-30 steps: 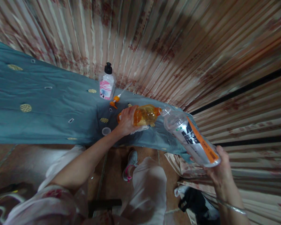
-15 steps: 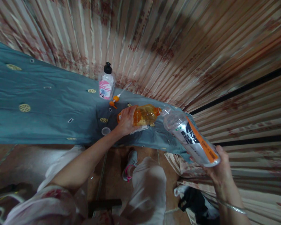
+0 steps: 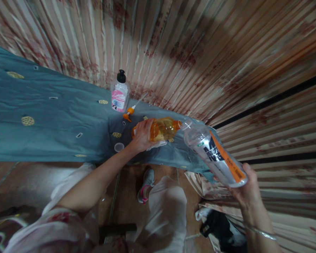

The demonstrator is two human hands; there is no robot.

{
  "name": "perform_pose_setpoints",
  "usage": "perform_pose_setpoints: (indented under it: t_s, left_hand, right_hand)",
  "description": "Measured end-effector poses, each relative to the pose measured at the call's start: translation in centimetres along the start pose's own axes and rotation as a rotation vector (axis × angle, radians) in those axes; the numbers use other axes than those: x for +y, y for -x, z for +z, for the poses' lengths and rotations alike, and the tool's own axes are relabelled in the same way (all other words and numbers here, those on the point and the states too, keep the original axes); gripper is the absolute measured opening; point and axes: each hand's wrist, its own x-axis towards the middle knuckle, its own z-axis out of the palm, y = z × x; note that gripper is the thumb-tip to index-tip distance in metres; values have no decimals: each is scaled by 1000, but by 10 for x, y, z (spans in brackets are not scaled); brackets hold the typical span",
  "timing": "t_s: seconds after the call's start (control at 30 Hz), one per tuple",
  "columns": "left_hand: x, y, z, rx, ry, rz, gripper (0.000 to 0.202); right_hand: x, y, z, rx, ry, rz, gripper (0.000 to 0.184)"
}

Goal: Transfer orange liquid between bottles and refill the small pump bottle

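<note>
My left hand (image 3: pixel 141 136) is wrapped round an orange-tinted bottle (image 3: pixel 163 129) that leans on its side over the blue cloth, its mouth pointing right. My right hand (image 3: pixel 246 191) grips the base of a large clear plastic bottle (image 3: pixel 213 153) with an orange and black label, tilted so that its open neck meets the mouth of the orange-tinted bottle. A small clear cap (image 3: pixel 119 147) lies on the cloth just left of my left wrist. An orange spray nozzle (image 3: pixel 129 112) lies behind it.
A blue cloth (image 3: pixel 47 119) with yellow patches covers a table. A clear pump bottle (image 3: pixel 120 92) with a pink label and black top stands at the back. A striped floral curtain (image 3: pixel 186 45) hangs behind. My legs and a shoe (image 3: pixel 146 185) show below, a dark bag (image 3: pixel 219 228) at lower right.
</note>
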Motion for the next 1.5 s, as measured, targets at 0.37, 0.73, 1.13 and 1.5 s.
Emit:
perform_pose_setpoints:
  t_s: [0.37,0.73,1.13,1.5]
  left_hand:
    - [3,0,-3,-29,-7,-28,103]
    - [6,0,-6,-21,-22,-21,101]
    - [8,0,-6,-35,-15,-49,102]
    - [9,1,-7,-39,-14,-40,101]
  right_hand:
    - [0,1,0,-30,8,-25,48]
    - [-5,3,4,-26,-11,-14,47]
    - [-4,3,0,-40,15,11,47]
    - [-2,2,-1,-77,-3,-30,41]
